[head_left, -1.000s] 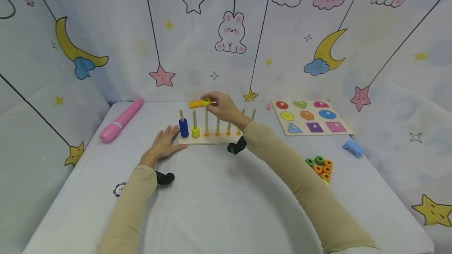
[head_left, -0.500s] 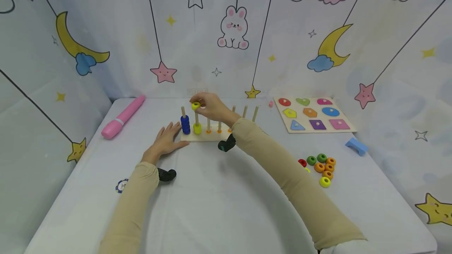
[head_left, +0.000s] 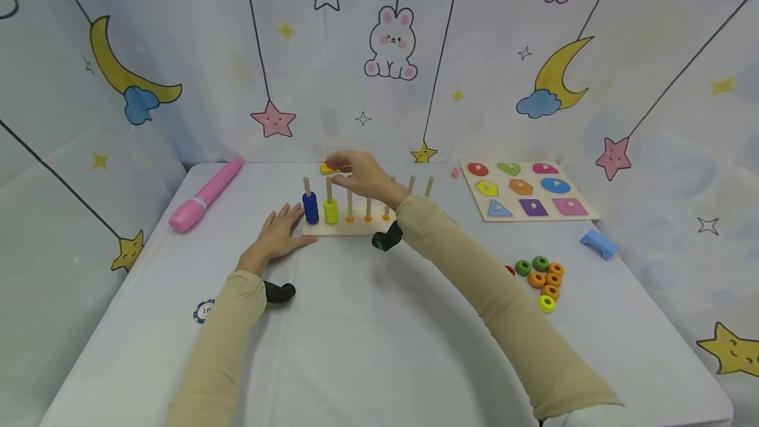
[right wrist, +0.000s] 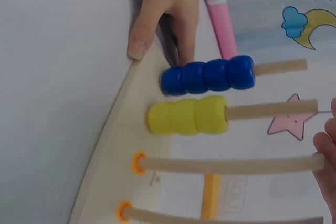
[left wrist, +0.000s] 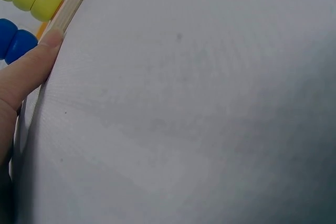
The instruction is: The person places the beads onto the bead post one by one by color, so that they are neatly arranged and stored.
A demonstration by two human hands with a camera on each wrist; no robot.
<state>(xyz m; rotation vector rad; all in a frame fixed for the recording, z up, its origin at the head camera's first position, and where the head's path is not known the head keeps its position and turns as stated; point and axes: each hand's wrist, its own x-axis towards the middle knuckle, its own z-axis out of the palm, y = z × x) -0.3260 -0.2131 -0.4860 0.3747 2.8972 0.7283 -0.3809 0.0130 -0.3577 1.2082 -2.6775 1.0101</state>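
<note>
A wooden peg rack point(head_left: 350, 230) stands near the back of the table. Blue beads point(right wrist: 207, 75) fill much of its leftmost peg, and three yellow beads point(right wrist: 188, 116) are stacked on the peg beside it. My right hand point(head_left: 364, 175) hovers at the top of the yellow beads' peg, its fingers loosely bent with nothing between them. At the rack's left end, my left hand point(head_left: 277, 239) rests with fingers spread. Its thumb point(left wrist: 39, 61) touches the front edge of the base. The other pegs in the right wrist view carry no beads.
Loose green, orange, yellow and red beads point(head_left: 536, 280) lie at the right, partly behind the right sleeve. A shape puzzle board point(head_left: 534, 193), blue block point(head_left: 599, 244), pink stick-like toy point(head_left: 204, 196) and poker chip point(head_left: 203, 310) are around. An orange block point(right wrist: 210, 196) lies behind the rack.
My right hand has brought a yellow bead left onto the second peg and let it go, so that stack is taller. The left hand stays at the rack's end.
</note>
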